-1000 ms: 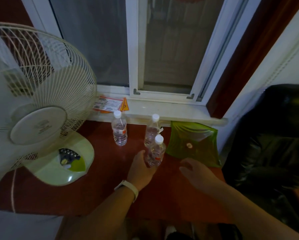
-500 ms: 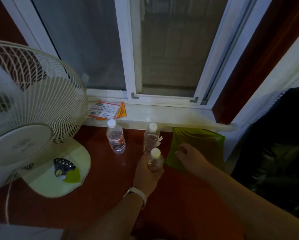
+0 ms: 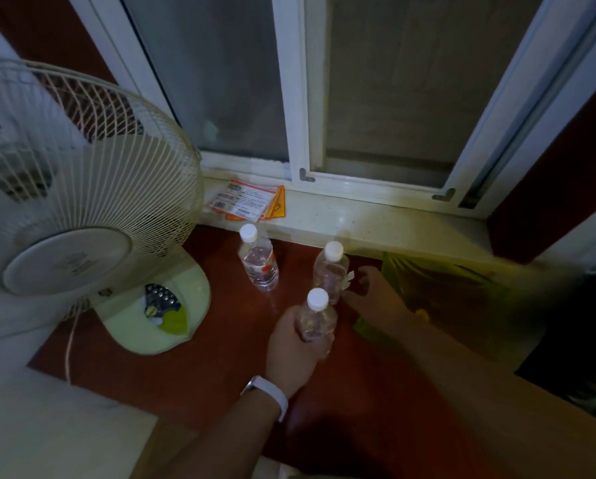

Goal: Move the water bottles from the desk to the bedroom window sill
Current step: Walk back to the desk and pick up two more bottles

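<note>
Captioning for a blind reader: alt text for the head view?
A left hand grips a capped water bottle at a red desk, while the right hand, open, is beside a second bottle; a third bottle stands below the window sill, beside a fan.

Left hand (image 3: 298, 344) grips the nearest bottle (image 3: 316, 318); right hand (image 3: 376, 295) extends forward, fingers loosely spread

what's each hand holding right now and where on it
Left hand grips the nearest bottle around its body. Right hand holds nothing, open beside the middle bottle.
</note>
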### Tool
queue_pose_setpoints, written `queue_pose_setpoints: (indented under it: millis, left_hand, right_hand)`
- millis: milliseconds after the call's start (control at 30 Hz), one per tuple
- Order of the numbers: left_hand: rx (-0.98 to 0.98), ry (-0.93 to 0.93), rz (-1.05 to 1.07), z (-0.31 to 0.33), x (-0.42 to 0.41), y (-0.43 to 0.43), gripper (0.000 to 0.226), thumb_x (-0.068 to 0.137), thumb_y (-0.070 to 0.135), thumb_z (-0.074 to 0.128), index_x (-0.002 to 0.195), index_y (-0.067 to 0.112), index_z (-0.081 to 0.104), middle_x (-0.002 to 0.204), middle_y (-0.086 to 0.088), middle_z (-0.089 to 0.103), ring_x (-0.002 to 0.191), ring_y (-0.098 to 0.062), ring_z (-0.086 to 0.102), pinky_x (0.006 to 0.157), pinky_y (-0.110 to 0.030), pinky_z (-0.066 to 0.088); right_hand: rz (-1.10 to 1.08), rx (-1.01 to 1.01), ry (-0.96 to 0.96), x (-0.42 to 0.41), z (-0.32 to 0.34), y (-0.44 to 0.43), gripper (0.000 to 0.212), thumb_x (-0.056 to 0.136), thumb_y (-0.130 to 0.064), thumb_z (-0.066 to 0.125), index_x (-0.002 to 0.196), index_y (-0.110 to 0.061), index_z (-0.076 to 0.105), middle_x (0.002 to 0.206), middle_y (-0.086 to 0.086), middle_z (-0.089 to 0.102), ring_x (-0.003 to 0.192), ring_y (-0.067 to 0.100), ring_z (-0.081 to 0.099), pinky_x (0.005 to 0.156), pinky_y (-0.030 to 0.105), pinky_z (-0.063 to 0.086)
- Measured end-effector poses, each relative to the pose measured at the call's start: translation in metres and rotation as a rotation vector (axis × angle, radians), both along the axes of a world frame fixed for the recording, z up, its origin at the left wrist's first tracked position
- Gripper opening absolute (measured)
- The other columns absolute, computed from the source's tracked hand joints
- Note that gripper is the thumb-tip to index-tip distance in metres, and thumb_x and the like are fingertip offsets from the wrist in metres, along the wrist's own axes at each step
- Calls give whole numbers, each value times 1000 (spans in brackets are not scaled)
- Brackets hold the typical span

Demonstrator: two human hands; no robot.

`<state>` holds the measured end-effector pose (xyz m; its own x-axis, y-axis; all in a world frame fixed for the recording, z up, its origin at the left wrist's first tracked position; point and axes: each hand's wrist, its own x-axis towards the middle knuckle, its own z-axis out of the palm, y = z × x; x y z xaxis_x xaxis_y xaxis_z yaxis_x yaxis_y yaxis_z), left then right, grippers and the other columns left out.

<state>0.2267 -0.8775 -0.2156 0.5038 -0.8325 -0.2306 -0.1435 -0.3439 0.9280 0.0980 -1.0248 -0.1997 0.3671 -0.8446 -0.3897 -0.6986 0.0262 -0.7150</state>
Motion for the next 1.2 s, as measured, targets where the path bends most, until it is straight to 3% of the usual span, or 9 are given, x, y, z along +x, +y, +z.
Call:
queue_pose_setpoints:
  millis: [200,300,367,467,700,867,1000,1100,1200]
  left_hand:
    - [-35,-88,49,8,14,7,44,67,14,88,102,28,65,97,6,73,86,-5,69,74,-13,50]
    - [-38,-78,95,7,21,11,44,66,15,88,102,28,65,96,2,73,87,-11,70,76,-20,54]
    - [-38,-16,144,7,23,14,45,66,13,87,103,27,65,95,3,74,85,-9,70,74,-21,54]
    - [-34,33,207,10,23,16,47,71,-5,83,103,22,62,87,7,75,78,1,68,70,-15,51]
    - [-64,61,249,20,32,17,45,72,-4,83,105,19,63,96,0,74,86,-7,70,73,-17,53]
    - [-102,136,259,32,44,18,44,74,2,83,112,15,65,102,-4,76,95,-18,72,78,-25,54]
    - [-164,195,231,50,52,21,36,76,4,81,108,16,69,100,-3,76,93,-16,72,74,-23,53]
    - [-185,218,156,62,59,25,38,72,12,84,107,18,69,98,1,77,89,-12,72,73,-22,54]
    - [-202,236,83,74,69,30,35,75,2,82,104,18,69,92,2,77,83,-9,71,68,-17,54]
  right_hand:
    - [9,-20,-147,12,-62,-30,111,50,-64,85,142,-20,39,135,1,57,115,16,61,93,42,56]
    - [95,-29,-189,26,-53,-28,85,57,-37,90,129,-15,51,118,2,67,104,17,68,87,46,58]
    - [103,-24,-220,35,-31,-22,63,67,-19,84,122,-17,54,108,-3,70,92,10,70,76,33,57]
    - [32,31,-239,40,-12,-14,68,77,-28,79,136,-25,44,114,-15,61,88,0,60,65,16,40]
    - [19,45,-294,35,-5,-6,51,80,-24,78,124,-20,50,107,-14,64,75,-2,60,57,15,45]
    - [-4,67,-393,29,8,5,50,64,-38,84,108,-32,61,97,-5,75,86,11,74,84,44,60]
    - [-52,-9,-534,25,32,23,43,69,-14,83,103,-37,68,99,0,76,93,19,74,91,46,57]
    - [-191,13,-594,27,48,40,57,56,-33,84,110,-30,66,102,0,76,94,19,74,91,52,57]
    - [-271,-52,-565,25,64,59,49,64,-29,86,107,-35,62,98,-8,74,88,6,72,84,38,60]
